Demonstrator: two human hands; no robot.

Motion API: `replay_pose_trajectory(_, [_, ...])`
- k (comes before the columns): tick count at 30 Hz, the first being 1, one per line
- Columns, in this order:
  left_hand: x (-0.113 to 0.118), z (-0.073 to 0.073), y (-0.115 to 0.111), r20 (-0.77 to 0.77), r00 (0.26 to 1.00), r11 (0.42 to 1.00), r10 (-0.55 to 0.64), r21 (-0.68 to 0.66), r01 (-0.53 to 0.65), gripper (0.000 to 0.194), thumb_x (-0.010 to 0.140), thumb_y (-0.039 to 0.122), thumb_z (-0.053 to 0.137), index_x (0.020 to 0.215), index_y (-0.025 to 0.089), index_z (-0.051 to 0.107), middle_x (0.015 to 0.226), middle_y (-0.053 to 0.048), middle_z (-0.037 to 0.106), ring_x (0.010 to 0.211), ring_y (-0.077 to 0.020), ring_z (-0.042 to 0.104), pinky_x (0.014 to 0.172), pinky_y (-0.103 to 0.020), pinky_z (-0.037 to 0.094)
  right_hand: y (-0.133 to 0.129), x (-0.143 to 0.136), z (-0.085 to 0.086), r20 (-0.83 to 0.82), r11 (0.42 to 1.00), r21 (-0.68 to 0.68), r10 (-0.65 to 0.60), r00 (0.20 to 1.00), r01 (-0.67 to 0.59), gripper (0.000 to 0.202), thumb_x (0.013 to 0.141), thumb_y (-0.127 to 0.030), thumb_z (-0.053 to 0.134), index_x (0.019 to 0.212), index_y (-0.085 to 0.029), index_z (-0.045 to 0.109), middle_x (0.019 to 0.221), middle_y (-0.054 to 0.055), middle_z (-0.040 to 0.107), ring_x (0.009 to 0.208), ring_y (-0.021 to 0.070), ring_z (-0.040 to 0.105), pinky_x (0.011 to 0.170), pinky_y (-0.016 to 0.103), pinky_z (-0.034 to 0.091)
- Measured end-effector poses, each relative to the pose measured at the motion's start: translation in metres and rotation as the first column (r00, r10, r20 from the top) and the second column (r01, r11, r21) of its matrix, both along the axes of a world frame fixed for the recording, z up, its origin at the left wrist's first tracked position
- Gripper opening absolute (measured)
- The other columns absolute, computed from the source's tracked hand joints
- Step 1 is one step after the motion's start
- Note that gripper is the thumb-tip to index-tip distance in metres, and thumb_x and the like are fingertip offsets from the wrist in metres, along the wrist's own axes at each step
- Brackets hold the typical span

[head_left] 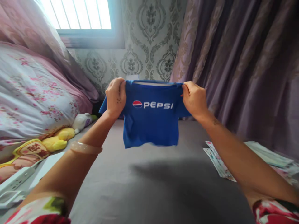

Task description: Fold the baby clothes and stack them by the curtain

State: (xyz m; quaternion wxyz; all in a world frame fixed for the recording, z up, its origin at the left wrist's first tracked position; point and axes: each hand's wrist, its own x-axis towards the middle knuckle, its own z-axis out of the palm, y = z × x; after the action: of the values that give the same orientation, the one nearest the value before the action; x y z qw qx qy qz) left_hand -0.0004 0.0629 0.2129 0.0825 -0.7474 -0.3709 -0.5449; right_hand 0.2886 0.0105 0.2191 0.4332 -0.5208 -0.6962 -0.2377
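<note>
A small blue T-shirt (151, 124) with a white PEPSI print hangs upright in the air, its front toward me. My left hand (116, 97) is closed on the shoulder at the left of the neckline, fingers curled over the cloth. At the opposite shoulder, my right hand (194, 98) pinches the fabric between thumb and fingers. The neckline is stretched nearly straight between both hands. Below, the hem hangs free above the grey bed sheet (112, 189), where a soft shadow falls. Both short sleeves stick out past my hands.
Left lie a floral quilt (35, 90), yellow plush toys (56, 140) and a white power strip (18, 180). On the right are patterned packets (218, 160) and folded pale cloth (268, 154). Purple curtains (245, 77) hang beside the patterned wall (149, 40).
</note>
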Motion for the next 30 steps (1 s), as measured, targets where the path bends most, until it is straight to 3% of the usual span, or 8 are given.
replay_pose_trajectory(2, [-0.003,-0.005,0.006,-0.039,0.999,0.999,0.018,0.043,-0.017,0.021,0.094,0.029,0.041,0.092,0.02,0.059,0.093,-0.005,0.065,0.097,-0.0196,0.059,0.088,-0.032,0.046,0.007,0.002,-0.006,0.043,0.999,-0.019,-0.031,0.999,0.032,0.034,0.099,-0.037,0.038,0.087,-0.019,0.064,0.077,0.007,0.068,0.081,0.0214,0.064,0.071,0.031,0.043])
replay_pose_trajectory(5, [-0.005,-0.01,0.013,-0.164,0.985,0.998,0.055,-0.026,-0.06,0.021,0.092,0.031,0.045,0.087,0.019,0.06,0.081,-0.003,0.064,0.081,-0.0172,0.06,0.079,-0.029,0.047,0.015,0.004,-0.01,0.076,0.995,-0.063,-0.071,0.995,0.076,0.032,0.097,-0.035,0.041,0.083,-0.019,0.065,0.072,0.007,0.067,0.073,0.0216,0.063,0.065,0.03,0.041])
replay_pose_trajectory(9, [-0.001,-0.016,0.017,0.007,0.991,0.991,0.137,-0.011,-0.137,0.023,0.095,0.03,0.041,0.093,0.018,0.061,0.081,-0.003,0.063,0.081,-0.0164,0.059,0.078,-0.027,0.046,0.025,0.005,-0.013,0.015,0.994,0.034,-0.1,0.995,0.099,0.034,0.098,-0.034,0.04,0.085,-0.017,0.067,0.074,0.009,0.068,0.072,0.0217,0.062,0.066,0.031,0.039])
replay_pose_trajectory(15, [0.009,-0.027,0.016,0.103,0.973,0.977,0.209,0.011,-0.211,0.023,0.096,0.029,0.04,0.092,0.02,0.061,0.089,-0.006,0.062,0.09,-0.0201,0.056,0.087,-0.034,0.043,0.026,-0.003,-0.024,-0.044,0.983,0.105,-0.145,0.988,0.149,0.035,0.098,-0.033,0.037,0.088,-0.017,0.068,0.081,0.009,0.068,0.076,0.0215,0.06,0.067,0.031,0.039])
replay_pose_trajectory(21, [0.02,-0.032,0.002,0.228,0.91,0.935,0.346,-0.001,-0.355,0.02,0.096,0.031,0.044,0.095,0.022,0.062,0.093,-0.007,0.062,0.104,-0.026,0.052,0.097,-0.045,0.036,0.013,-0.015,-0.03,-0.108,0.959,0.214,-0.168,0.98,0.188,0.036,0.1,-0.034,0.034,0.095,-0.019,0.066,0.086,0.008,0.064,0.081,0.0207,0.058,0.073,0.031,0.042])
replay_pose_trajectory(26, [0.033,-0.037,-0.008,0.45,0.852,0.957,0.269,-0.024,-0.29,0.025,0.1,0.031,0.037,0.102,0.019,0.059,0.098,-0.007,0.058,0.101,-0.0225,0.054,0.094,-0.039,0.04,-0.007,-0.034,-0.033,-0.15,0.928,0.305,-0.174,0.973,0.213,0.033,0.1,-0.033,0.034,0.095,-0.02,0.063,0.089,0.009,0.06,0.092,0.0234,0.055,0.08,0.036,0.043])
replay_pose_trajectory(30, [0.035,-0.037,-0.033,0.588,0.777,0.934,0.225,0.097,-0.344,0.031,0.101,0.037,0.036,0.108,0.018,0.058,0.101,-0.008,0.054,0.104,-0.0207,0.051,0.098,-0.039,0.039,-0.039,-0.049,-0.029,-0.166,0.899,0.378,-0.169,0.972,0.221,0.034,0.1,-0.033,0.03,0.101,-0.02,0.061,0.093,0.011,0.057,0.098,0.0255,0.054,0.082,0.041,0.043])
